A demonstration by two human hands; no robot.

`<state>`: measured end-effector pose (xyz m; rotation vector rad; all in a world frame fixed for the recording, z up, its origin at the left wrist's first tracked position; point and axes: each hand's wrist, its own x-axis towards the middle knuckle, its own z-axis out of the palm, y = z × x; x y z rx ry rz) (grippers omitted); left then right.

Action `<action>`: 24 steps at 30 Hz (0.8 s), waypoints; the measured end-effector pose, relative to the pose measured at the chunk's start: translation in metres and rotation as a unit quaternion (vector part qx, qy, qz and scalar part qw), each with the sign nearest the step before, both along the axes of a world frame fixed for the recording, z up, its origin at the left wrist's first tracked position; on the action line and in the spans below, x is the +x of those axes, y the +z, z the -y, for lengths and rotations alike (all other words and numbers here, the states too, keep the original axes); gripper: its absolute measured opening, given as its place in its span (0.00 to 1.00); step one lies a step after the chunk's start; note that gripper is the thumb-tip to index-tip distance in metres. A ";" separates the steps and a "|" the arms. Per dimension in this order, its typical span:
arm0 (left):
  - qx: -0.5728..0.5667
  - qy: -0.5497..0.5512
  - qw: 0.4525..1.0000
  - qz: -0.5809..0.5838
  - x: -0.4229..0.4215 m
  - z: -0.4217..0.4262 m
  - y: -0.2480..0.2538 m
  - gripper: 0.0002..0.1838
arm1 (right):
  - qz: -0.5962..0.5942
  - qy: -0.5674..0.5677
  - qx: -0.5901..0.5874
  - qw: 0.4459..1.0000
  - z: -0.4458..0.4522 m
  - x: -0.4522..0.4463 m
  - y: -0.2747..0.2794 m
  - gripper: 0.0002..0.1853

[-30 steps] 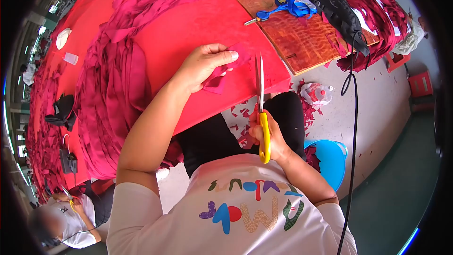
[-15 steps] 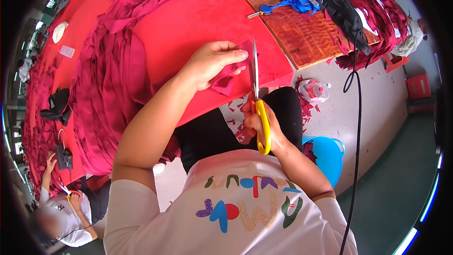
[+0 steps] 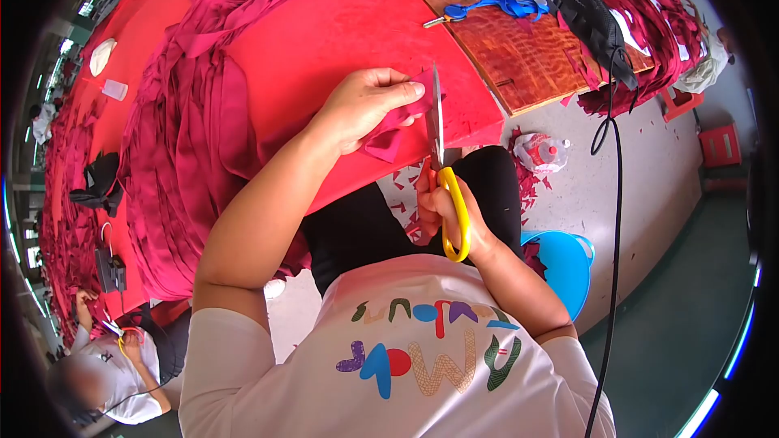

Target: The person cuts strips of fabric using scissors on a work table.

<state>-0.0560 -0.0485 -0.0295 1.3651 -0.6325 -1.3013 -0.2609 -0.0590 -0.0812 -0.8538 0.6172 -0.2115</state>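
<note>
Over the red tabletop [image 3: 324, 40], my left hand [image 3: 369, 107] pinches a small dark red cloth piece [image 3: 385, 144] between thumb and fingers; part of it hangs below the palm. My right hand [image 3: 454, 211] is wrapped round the yellow handles of the scissors [image 3: 457, 215], near the table's front edge. The blades point away from me, just right of the cloth, and look nearly closed. Whether they touch the cloth I cannot tell.
Long piles of dark red cloth [image 3: 195, 122] lie left and behind. At the back right are a wooden board [image 3: 519, 65], blue lanyard [image 3: 515, 2] and black bag [image 3: 572, 8]. A blue basket [image 3: 572, 264] stands right. A co-worker [image 3: 122, 365] holds scissors at lower left.
My left hand with the cloth and the scissors in my right hand have come closer together. The scissor tips have moved slightly left and away from me.
</note>
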 end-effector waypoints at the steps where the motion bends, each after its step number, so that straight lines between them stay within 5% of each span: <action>1: 0.001 0.000 1.000 -0.001 0.000 0.000 0.000 0.09 | 0.003 0.003 0.013 1.000 0.000 0.000 0.000 0.11; 12: 0.018 -0.011 1.000 -0.012 0.003 0.001 0.001 0.08 | 0.012 0.006 0.038 0.999 -0.002 -0.001 -0.003 0.04; 24: 0.035 0.011 0.999 -0.013 0.000 0.002 0.006 0.10 | -0.071 0.002 -0.055 0.996 -0.007 0.001 0.005 0.11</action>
